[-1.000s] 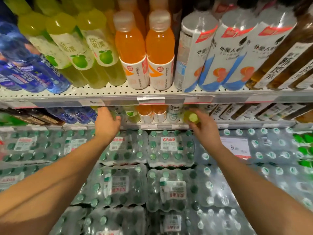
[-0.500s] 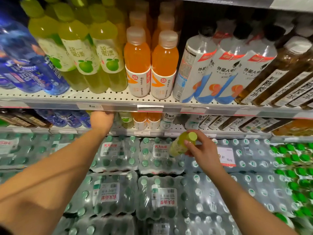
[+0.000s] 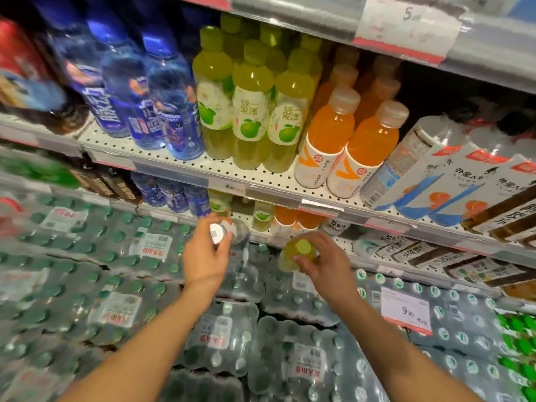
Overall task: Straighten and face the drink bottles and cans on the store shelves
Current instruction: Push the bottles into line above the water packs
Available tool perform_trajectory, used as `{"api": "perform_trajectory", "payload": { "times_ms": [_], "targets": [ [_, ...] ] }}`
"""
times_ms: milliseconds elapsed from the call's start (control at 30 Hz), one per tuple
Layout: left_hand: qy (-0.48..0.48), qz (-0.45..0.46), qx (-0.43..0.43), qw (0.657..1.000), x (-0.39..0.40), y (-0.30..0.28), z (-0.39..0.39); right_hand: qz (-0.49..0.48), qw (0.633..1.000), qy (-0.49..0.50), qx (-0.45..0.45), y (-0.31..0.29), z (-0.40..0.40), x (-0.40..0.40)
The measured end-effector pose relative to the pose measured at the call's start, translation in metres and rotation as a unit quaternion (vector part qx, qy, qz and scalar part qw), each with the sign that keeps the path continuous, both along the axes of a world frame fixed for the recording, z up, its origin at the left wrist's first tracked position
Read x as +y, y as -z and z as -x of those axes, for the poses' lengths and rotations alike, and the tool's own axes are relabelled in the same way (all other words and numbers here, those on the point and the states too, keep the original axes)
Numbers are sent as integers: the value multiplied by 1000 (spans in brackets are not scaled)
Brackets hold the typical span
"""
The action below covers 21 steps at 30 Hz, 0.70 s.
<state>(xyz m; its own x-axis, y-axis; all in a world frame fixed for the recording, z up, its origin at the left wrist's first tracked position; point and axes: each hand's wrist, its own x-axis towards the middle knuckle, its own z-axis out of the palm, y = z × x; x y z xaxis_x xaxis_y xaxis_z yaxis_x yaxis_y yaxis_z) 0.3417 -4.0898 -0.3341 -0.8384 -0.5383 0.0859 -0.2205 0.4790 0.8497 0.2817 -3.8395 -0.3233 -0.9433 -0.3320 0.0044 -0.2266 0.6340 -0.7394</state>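
Note:
My left hand [image 3: 204, 258] grips a clear bottle with a white cap [image 3: 222, 233], pulled out in front of the lower shelf [image 3: 385, 258]. My right hand [image 3: 324, 264] holds a yellow-green apple drink bottle [image 3: 295, 252] by its top, just off the same shelf's front edge. On the upper shelf [image 3: 226, 175] stand blue bottles [image 3: 171, 108], green apple drinks [image 3: 252, 111], orange drinks [image 3: 368, 146] and white-labelled bottles [image 3: 420, 166] that lean to the right. Behind my hands the lower shelf carries more green [image 3: 262, 216] and orange bottles [image 3: 290, 219].
Shrink-wrapped packs of water bottles [image 3: 220, 338] are stacked below the shelves, under both arms. A white price card [image 3: 404, 313] sits on the packs at right. Green-capped bottles [image 3: 519, 332] show at the far right. Another shelf edge with a price tag [image 3: 406, 27] runs overhead.
My left hand has come out from under the upper shelf holding a white-capped bottle. My right hand has carried the green bottle a little lower. The camera has swung left and up.

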Motion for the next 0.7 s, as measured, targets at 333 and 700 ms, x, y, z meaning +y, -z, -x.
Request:
{"api": "perform_trajectory", "payload": {
  "times_ms": [333, 700],
  "targets": [
    [-27, -66, -70, 995, -27, 17, -36, 101, 995, 12, -3, 6, 18, -93],
    [21, -41, -103, 994, -55, 49, -29, -1, 999, 19, 44, 27, 48, -139]
  ]
}}
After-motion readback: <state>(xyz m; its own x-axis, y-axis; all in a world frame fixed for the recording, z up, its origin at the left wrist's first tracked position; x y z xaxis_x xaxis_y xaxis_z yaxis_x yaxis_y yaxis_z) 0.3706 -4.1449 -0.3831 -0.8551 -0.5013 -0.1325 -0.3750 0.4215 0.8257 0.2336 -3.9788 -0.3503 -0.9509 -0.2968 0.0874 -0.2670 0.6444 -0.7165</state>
